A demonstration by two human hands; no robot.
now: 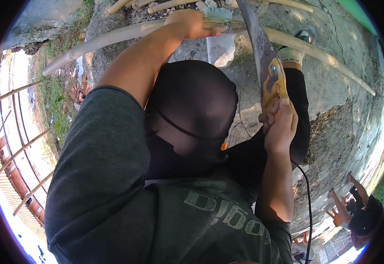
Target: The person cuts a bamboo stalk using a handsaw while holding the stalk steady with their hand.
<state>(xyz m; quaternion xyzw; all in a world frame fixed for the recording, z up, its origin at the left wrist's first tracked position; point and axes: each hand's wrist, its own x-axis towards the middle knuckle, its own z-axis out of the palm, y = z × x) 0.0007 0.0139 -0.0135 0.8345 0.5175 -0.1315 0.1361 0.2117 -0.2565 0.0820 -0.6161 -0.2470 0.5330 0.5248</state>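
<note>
A long pale bamboo pole (126, 36) runs from left to right across the far side of the view. Fingers bent around it, my left hand (188, 24) grips the pole left of its middle. In my right hand (280, 121) is a handsaw (258, 48), held by its yellowish handle with the blade pointing away from me. That blade passes across the pole to the right of my left hand; whether its teeth touch the bamboo I cannot tell. A pale block (221, 49) lies just on the near side of the pole.
My shoe (305, 34) stands at the pole's right part. More bamboo lengths (174, 5) lie at the far edge, near rubble. Cracked concrete (328, 83) spreads rightward; grass (51, 97) and thin poles (18, 152) are at left. Another person (363, 215) is at lower right.
</note>
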